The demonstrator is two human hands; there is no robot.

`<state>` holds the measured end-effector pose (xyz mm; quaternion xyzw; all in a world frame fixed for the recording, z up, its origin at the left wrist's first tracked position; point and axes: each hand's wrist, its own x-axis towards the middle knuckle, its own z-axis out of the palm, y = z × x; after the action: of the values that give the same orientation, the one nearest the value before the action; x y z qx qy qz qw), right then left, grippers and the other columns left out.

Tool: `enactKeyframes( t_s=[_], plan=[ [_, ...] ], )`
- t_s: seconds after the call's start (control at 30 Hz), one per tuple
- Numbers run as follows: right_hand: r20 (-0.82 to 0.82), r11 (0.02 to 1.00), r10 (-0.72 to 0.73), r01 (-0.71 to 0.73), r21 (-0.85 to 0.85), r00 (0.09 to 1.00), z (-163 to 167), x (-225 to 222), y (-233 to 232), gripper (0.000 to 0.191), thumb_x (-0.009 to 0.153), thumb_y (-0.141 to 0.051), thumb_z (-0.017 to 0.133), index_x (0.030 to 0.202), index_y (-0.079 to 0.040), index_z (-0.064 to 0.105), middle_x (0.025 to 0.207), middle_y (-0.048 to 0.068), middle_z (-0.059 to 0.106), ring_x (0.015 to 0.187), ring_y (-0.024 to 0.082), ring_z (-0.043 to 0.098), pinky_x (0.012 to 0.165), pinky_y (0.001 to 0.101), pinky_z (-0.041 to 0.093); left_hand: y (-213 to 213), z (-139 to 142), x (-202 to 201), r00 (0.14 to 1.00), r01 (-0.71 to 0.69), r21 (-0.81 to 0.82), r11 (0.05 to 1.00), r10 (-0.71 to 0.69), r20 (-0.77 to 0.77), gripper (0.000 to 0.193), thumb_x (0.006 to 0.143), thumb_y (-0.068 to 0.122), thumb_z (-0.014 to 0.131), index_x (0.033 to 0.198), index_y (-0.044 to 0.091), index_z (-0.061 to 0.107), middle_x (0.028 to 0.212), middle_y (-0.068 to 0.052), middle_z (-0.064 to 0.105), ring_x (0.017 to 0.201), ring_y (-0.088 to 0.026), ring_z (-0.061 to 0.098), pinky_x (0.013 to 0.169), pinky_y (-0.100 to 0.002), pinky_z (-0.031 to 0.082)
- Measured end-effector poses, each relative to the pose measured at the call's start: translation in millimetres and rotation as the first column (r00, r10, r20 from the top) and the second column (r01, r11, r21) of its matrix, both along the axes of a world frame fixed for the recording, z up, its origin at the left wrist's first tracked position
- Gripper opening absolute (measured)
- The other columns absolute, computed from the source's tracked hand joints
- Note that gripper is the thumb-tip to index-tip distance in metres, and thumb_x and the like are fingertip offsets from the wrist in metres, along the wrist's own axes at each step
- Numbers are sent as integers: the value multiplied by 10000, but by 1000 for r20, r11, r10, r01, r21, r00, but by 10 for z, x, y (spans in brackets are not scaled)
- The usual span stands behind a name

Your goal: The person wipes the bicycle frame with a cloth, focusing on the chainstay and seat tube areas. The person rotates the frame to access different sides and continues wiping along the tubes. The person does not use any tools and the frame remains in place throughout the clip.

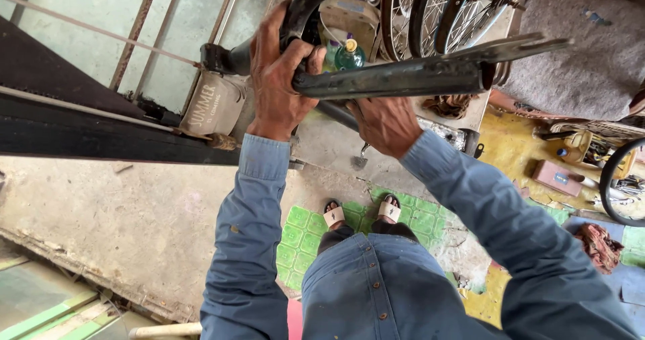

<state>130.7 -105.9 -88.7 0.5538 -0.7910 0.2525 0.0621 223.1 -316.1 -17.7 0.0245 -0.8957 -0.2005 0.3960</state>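
The left hand (279, 78) is wrapped tight around a black bicycle frame (396, 78), steadying it above the green floor mat (295, 236). The right hand (384, 121) cups the frame's tube from beneath, bearing its weight; its fingers are hidden. Spoked wheels (437, 7) stand just behind the frame.

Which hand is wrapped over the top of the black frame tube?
The left hand: its fingers curl over the black bicycle frame tube. The right hand sits beneath the tube.
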Motion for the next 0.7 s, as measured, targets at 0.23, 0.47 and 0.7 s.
enactKeyframes(
  t_s=[0.23,0.47,0.7],
  plan=[
    [-239,986,3,-42,-159,971,204,17,8,335,1010,-205,574,1281,-16,632,1071,177,681,927,317,635,825,512,491,12,13,-6,1000,2,-8,1000,-2,-7,239,1110,305,719,958,124,679,1595,-122,436,1480,-333,475,1256,-541,415],
    [-2,996,65,-65,-56,998,72,-72,-15,265,1094,-230,556,1252,-34,636,1038,177,663,845,302,628,804,507,535,10,25,-4,1000,5,-9,1000,-5,9,189,1096,282,753,1003,123,710,1594,-120,442,1468,-326,481,1248,-535,419],
    [117,998,55,-59,26,992,10,-103,13,249,1099,-222,581,1271,-52,645,1050,173,683,812,299,620,753,512,527,23,36,6,1000,4,18,1000,-4,14,204,1093,271,753,980,111,697,1604,-136,426,1466,-354,468,1238,-533,424]
  ],
)
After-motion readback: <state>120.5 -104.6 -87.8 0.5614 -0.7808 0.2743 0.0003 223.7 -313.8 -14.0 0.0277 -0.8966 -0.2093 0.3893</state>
